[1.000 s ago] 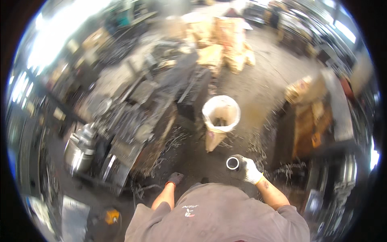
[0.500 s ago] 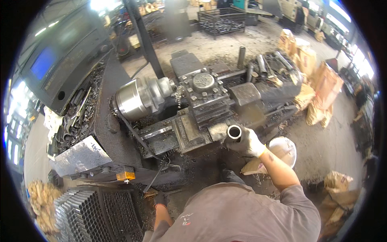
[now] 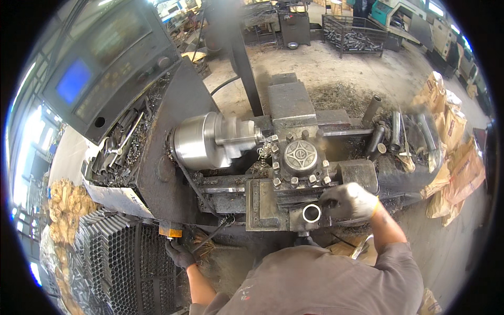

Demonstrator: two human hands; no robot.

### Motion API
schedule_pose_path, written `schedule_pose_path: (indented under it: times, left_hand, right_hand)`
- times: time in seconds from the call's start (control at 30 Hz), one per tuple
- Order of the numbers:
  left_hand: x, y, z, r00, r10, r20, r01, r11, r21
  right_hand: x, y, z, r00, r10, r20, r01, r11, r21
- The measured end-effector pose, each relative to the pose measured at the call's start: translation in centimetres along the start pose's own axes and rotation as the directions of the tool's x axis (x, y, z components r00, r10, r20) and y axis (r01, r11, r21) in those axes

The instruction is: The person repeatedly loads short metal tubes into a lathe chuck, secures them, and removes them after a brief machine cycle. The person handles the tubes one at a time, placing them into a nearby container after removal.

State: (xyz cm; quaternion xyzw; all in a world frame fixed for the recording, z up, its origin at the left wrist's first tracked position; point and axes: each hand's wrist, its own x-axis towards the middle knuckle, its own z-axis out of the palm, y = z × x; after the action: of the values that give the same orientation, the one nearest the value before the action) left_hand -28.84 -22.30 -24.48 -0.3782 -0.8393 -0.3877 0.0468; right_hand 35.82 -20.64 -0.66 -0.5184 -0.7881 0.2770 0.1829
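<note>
My left hand [image 3: 180, 254], in a dark glove, reaches up to the underside of an orange switch box [image 3: 171, 232] on the machine's front. Its fingers are stretched out and the tips touch or almost touch a small button there. My right hand [image 3: 353, 202], in a white glove with darkened fingers, is curled at the front of the lathe carriage [image 3: 261, 205]. What lies inside its fingers is hidden. Just left of it a metal tube [image 3: 311, 213] shows its open end. The lathe chuck [image 3: 197, 142] stands beyond, its jaws blurred, close to the square tool post [image 3: 301, 158].
Stacked tubes [image 3: 105, 252] fill racks at lower left, beside a tan sack [image 3: 68, 210]. A chip-filled tray [image 3: 123, 142] sits left of the chuck. Loose tubes [image 3: 395, 131] lie at the lathe's right end, near paper sacks [image 3: 462, 173]. A wire bin [image 3: 352, 39] stands behind.
My left hand has risen from low beside the racks to the orange switch box. The right hand, earlier around the tube, is now to its right. The whole view has shifted.
</note>
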Motion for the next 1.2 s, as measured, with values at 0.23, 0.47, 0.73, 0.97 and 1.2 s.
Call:
schedule_pose_path:
  times: [0.23, 0.47, 0.73, 0.97, 1.2]
  left_hand:
    - [0.9, 0.0, 0.3, 0.939, -0.259, 0.226, 0.340, 0.792, -0.507]
    - [2.5, -0.4, 0.5, 0.972, -0.199, 0.127, 0.234, 0.883, -0.406]
    - [-6.4, -1.3, 1.0, 0.909, -0.364, 0.201, 0.416, 0.787, -0.457]
    - [-17.4, -13.5, 5.5, 0.628, -0.457, 0.630, 0.714, 0.661, -0.231]
    - [-21.0, -21.2, 7.2, 0.145, -0.042, 0.988, -0.558, 0.822, 0.117]
  right_hand:
    - [11.7, -4.7, -5.6, 0.814, -0.511, -0.278, 0.470, 0.859, -0.203]
    - [26.7, -10.5, -4.1, 0.885, 0.268, 0.381, 0.162, 0.589, -0.791]
    - [28.7, -3.0, -4.3, 0.850, 0.098, 0.518, -0.118, 0.993, 0.007]
    - [26.3, 17.7, -9.9, 0.850, 0.435, -0.296, -0.524, 0.649, -0.552]
    - [35.8, 23.9, -2.4, 0.835, -0.540, 0.101, 0.521, 0.721, -0.456]
